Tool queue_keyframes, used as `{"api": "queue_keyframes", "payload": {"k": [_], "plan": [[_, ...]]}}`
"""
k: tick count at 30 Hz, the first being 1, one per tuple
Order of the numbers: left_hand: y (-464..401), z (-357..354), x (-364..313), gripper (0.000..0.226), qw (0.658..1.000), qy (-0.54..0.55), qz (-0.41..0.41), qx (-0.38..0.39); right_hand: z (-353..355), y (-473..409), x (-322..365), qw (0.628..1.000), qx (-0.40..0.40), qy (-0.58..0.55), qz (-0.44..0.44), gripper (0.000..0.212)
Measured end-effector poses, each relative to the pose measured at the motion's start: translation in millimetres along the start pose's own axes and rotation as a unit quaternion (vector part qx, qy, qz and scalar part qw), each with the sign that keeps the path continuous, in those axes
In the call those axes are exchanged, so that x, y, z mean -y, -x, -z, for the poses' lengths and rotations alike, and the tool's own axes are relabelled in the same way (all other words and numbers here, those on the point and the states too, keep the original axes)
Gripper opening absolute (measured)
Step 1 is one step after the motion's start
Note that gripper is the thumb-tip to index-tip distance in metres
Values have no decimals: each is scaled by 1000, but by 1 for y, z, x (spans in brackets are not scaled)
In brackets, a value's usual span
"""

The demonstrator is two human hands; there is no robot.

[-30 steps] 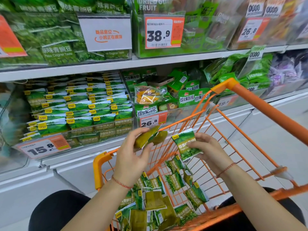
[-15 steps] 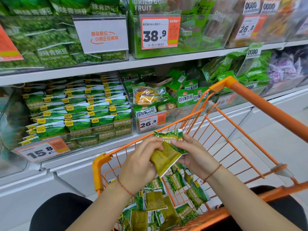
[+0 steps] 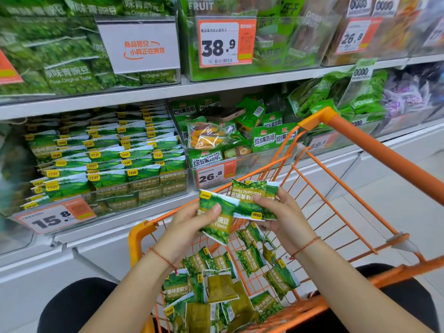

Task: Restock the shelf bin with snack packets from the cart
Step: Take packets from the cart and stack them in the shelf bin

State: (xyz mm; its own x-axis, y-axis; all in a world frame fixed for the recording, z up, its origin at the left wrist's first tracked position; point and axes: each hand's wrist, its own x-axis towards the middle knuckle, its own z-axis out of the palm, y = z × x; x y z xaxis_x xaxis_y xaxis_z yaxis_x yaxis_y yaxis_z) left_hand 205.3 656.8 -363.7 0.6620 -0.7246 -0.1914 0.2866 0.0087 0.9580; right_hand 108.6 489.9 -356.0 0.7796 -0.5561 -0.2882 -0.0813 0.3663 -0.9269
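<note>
A: Hands status?

B: Left hand (image 3: 192, 227) grips one green pea packet (image 3: 216, 219), thumb across the front, fingers curled behind. Right hand (image 3: 281, 212) pinches a small fan of the same garlic pea packets (image 3: 252, 200), printed upside down from here. The two lots touch edge to edge between the hands.

A: Where, relative to the cart?

B: Both hands sit above the orange wire cart (image 3: 336, 212), near its front rim. Loose packets (image 3: 216, 289) are heaped in the basket directly below the wrists, some face up, some showing the olive back.

A: And the target bin?

B: Clear shelf bin (image 3: 149, 191) is ahead and to the left of the left hand, well apart from it. Packed with rows of matching packets, 15.8 price tag (image 3: 52, 218) on its front. The bin straight ahead of the hands holds mixed fruit-and-veg crisps, tagged 26.8 (image 3: 211, 176).

A: Wrists?

B: Red string bracelet (image 3: 163, 258) on the left, another (image 3: 305, 247) on the right.
</note>
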Motion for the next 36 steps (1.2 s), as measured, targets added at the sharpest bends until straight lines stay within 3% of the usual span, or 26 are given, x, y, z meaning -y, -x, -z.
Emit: {"api": "queue_keyframes", "payload": {"k": [2,5,8,10,13,16,18,20,21,22,24,27,30,31,34,36], "plan": [[2,-4,1,33,998,-14,25,59,1,0,-2,1000,4,4,8,26],[-1,-8,5,31,999,-37,-22,-10,0,0,-6,998,34,48,5,34],[-4,0,1,33,996,-29,-53,-61,0,0,-9,994,45,101,2,74],[-6,11,-7,30,998,-34,-43,-17,-1,1,-8,995,43,85,-32,89],[-10,23,-23,15,980,-152,-35,120,-3,2,-3,991,51,70,-102,99],[-16,20,-39,11,938,-282,-23,201,-7,7,-1,983,90,99,-127,69],[-23,17,-46,14,924,-326,-13,201,-5,8,-2,974,127,108,-152,58],[-30,18,-45,31,929,-328,-11,170,-2,6,-2,973,123,104,-163,30],[-30,18,-44,42,937,-318,-7,145,0,8,0,970,140,93,-175,25],[-30,17,-42,48,947,-299,0,118,1,8,2,969,152,80,-176,35],[-28,11,-37,29,968,-240,6,69,4,5,2,967,161,71,-184,65],[-26,-1,-28,8,987,-139,1,-82,1,5,-2,971,151,59,-173,46],[-18,-17,-21,12,980,25,24,-195,-1,0,-3,986,100,18,-135,100],[-15,-26,-16,13,977,69,38,-198,-1,0,-3,989,93,4,-112,98],[-6,-54,-10,16,966,163,84,-182,-2,4,2,993,97,-31,-59,31],[-10,-61,-7,26,959,183,80,-201,-4,7,2,992,116,-31,-32,29]]}}
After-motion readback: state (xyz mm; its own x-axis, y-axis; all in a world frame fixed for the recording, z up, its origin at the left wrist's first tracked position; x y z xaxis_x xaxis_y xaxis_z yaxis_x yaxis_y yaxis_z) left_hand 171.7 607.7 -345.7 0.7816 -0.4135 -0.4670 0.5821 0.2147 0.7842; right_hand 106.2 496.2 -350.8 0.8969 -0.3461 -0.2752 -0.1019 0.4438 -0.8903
